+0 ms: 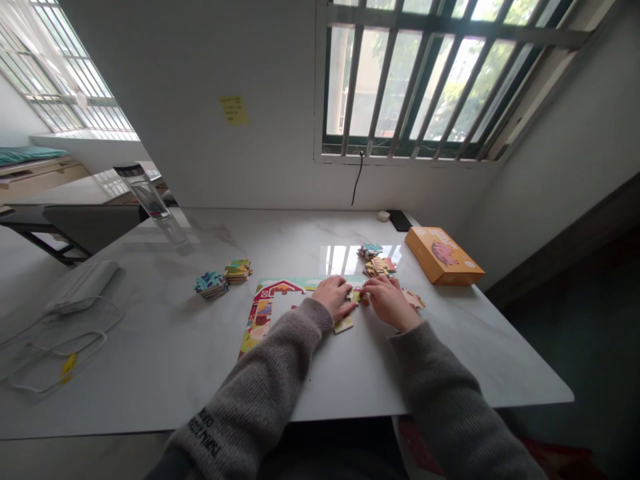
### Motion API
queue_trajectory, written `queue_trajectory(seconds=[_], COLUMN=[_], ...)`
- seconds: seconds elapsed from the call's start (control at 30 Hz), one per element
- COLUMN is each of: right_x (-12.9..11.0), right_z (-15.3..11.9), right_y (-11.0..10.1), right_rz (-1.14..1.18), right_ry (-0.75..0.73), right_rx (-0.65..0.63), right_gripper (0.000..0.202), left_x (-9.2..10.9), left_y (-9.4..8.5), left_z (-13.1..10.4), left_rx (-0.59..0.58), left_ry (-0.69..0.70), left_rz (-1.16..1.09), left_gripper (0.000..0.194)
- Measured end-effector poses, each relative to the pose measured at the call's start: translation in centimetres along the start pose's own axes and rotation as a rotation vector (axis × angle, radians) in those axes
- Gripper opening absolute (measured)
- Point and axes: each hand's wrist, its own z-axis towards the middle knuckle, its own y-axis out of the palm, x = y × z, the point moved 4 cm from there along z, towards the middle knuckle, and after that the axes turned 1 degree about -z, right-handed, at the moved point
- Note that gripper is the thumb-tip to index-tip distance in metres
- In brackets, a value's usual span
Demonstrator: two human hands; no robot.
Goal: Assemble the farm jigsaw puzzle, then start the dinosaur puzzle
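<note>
The puzzle (261,312) has its left border joined, centre unfilled; right fingers (370,287) pinch a piece (356,296) beside it; left fingers' (342,311) grip unclear.

Left hand (334,297) and right hand (389,300) are working at a greenish puzzle piece (355,296); an orange box (443,256) is lying nearby

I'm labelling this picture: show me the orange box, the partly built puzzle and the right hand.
Orange box (443,255), head view: printed upper face.
Partly built puzzle (261,313), head view: left border.
Right hand (389,301), head view: back of the hand.
</note>
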Motion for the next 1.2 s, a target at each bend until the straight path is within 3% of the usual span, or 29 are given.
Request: queue_trajectory(seconds=[0.27,0.53,0.87,1.1,1.2], right_x=[0.1,0.2,0.3,-0.3,-1.1], right_z=[-0.3,-0.3,-0.2,-0.5,-0.6], right_y=[0.3,0.6,1.6,1.0,0.2], right_rz=[-0.020,0.027,0.078,-0.017,-0.043], right_ry=[-0.005,-0.028,-0.104,-0.041,-0.018], right_rx=[-0.012,-0.034,-0.049,-0.046,-0.004], right_gripper=[0.031,0.031,0.013,0.011,0.018], left_x=[0.2,0.3,0.5,0.3,0.3], left_y=[0.0,-0.4,-0.6,-3.3,-4.6], left_z=[-0.3,-0.3,-0.4,0.1,-0.2], left_rx=[-0.027,-0.035,-0.026,-0.005,-0.075], left_ry=[-0.017,-0.031,-0.025,-0.058,-0.003], left_rz=[0.009,0.011,0.022,-0.056,-0.036], left_gripper=[0.048,0.031,0.028,0.025,0.023])
